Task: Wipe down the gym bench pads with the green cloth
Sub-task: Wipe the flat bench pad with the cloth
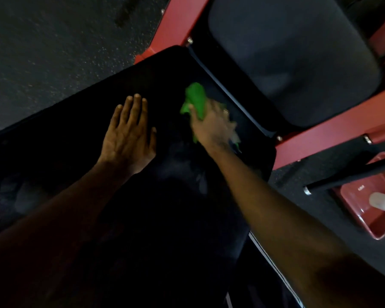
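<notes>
A long black bench pad (165, 72) runs from the lower left to the middle of the view. My right hand (211, 123) grips a bunched green cloth (195, 96) and presses it on the pad near its far right end; the hand is blurred. My left hand (129, 132) lies flat on the same pad to the left of the cloth, fingers straight and together. A second, greyer pad (293, 58) sits beyond a narrow gap at the upper right.
The red steel bench frame (333, 130) runs around both pads. A black bar (351, 176) sticks out at the right above a red tray-like part (365, 210). Dark speckled rubber floor (53, 41) lies to the left.
</notes>
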A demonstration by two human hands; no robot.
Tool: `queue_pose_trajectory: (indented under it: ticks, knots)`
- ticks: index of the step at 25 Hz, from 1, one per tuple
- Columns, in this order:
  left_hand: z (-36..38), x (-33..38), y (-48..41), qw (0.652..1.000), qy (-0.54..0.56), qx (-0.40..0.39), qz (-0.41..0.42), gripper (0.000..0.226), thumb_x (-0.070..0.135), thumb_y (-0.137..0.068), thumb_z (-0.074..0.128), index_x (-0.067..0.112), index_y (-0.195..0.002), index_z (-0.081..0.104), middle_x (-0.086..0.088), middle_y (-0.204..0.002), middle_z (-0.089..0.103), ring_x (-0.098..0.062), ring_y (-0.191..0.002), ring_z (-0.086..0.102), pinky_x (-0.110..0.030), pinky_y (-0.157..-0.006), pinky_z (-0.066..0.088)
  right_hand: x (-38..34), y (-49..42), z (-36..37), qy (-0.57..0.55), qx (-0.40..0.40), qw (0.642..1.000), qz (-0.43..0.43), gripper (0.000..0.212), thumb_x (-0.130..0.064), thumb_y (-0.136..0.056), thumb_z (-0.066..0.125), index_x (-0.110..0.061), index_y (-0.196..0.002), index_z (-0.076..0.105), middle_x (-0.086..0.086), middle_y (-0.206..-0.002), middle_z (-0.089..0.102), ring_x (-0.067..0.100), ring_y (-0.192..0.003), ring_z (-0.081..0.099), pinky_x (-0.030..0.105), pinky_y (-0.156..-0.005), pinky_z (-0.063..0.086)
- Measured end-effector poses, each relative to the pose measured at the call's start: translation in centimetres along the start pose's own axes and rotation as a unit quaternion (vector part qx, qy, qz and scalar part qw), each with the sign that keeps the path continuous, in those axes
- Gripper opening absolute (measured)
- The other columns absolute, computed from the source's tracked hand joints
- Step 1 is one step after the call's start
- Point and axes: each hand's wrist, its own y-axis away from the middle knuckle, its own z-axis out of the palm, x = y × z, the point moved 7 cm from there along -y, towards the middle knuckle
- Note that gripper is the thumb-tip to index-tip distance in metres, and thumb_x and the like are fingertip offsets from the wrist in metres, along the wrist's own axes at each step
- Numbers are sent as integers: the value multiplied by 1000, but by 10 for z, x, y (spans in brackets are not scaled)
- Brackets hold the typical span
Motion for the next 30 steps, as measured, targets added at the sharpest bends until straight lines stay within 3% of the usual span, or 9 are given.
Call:
queue_pose_trajectory:
  ticks: [4,9,11,15,18,22,25,27,30]
  knots:
    - [-17,-46,28,999,-39,-7,25,71,41,-94,27,0,-152,34,-25,-159,30,-38,-148,28,-50,-121,20,137,40,-9,-15,-35,982,185,78,-74,-91,35,-23,-150,35,10,-156,35,38,-142,32,67,-109,28]
    - [-13,-56,48,997,-71,-17,22,70,42,-98,24,3,-157,25,-22,-162,23,-36,-151,22,-49,-124,17,81,25,-8,-22,-22,973,228,66,-62,-98,31,-19,-147,41,12,-150,41,39,-136,38,61,-107,29]
    - [-12,-56,46,997,-76,-20,17,71,42,-98,22,4,-158,22,-22,-163,21,-34,-152,19,-47,-124,15,11,7,-8,-48,-26,984,167,60,-59,-100,31,-19,-142,47,11,-145,47,36,-134,41,59,-105,31]
    - [-11,-57,45,997,-76,-30,13,72,44,-98,19,4,-158,20,-20,-164,19,-34,-153,17,-46,-125,14,-173,-2,-13,-77,-36,995,-47,50,-53,-102,33,-23,-135,54,8,-141,53,32,-132,45,52,-106,32]
    - [-11,-54,44,997,-70,-37,17,73,45,-99,15,4,-159,16,-19,-165,15,-32,-154,13,-45,-125,12,-232,7,-7,-50,-63,983,-162,51,-56,-100,38,-26,-138,53,3,-144,50,28,-134,42,50,-106,31]
    - [-12,-55,44,997,-72,-37,8,71,43,-99,17,6,-159,14,-18,-166,14,-31,-154,13,-45,-125,10,-155,-5,-6,-48,-34,991,-120,51,-62,-97,42,-31,-134,55,-4,-142,50,26,-129,46,52,-97,41]
    - [-11,-56,45,996,-76,-47,8,69,43,-103,18,8,-160,3,-16,-167,4,-28,-155,4,-43,-126,5,-19,6,-7,-50,-12,998,47,47,-54,-97,45,-26,-132,56,6,-135,54,33,-125,50,52,-95,44]
    - [-12,-55,45,996,-79,-45,7,70,45,-103,17,9,-160,0,-15,-168,1,-27,-155,2,-42,-126,3,73,36,-13,-36,-9,986,163,55,-58,-99,39,-22,-138,52,11,-141,50,38,-130,45,58,-102,39]
    - [-9,-55,44,996,-79,-41,11,70,44,-103,18,9,-160,1,-15,-168,2,-28,-155,3,-43,-126,4,114,58,-18,-29,8,973,229,62,-62,-99,37,-19,-141,51,14,-146,47,39,-135,40,62,-107,32]
